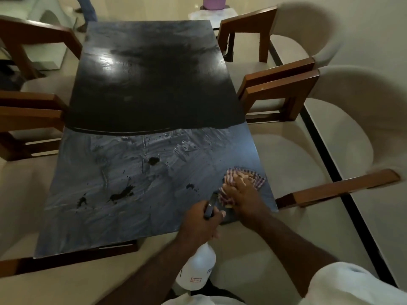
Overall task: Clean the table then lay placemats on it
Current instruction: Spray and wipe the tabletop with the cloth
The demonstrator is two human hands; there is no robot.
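Observation:
A long dark table (pixel 141 89) runs away from me; its near half shows wet streaks and dark droplets. My right hand (pixel 240 192) lies flat on a red-and-white checked cloth (pixel 256 177), pressing it onto the table's near right corner. My left hand (pixel 201 223) grips the black trigger head of a white spray bottle (pixel 198 269), which hangs below the table's near edge, close to my body. No placemats are in view.
Cream upholstered chairs with wooden arms stand along both sides: two on the right (pixel 312 80), more on the left (pixel 26 106). A person's legs (pixel 87 9) stand beyond the far end. A pink tub (pixel 214 2) sits on a small stand behind the table.

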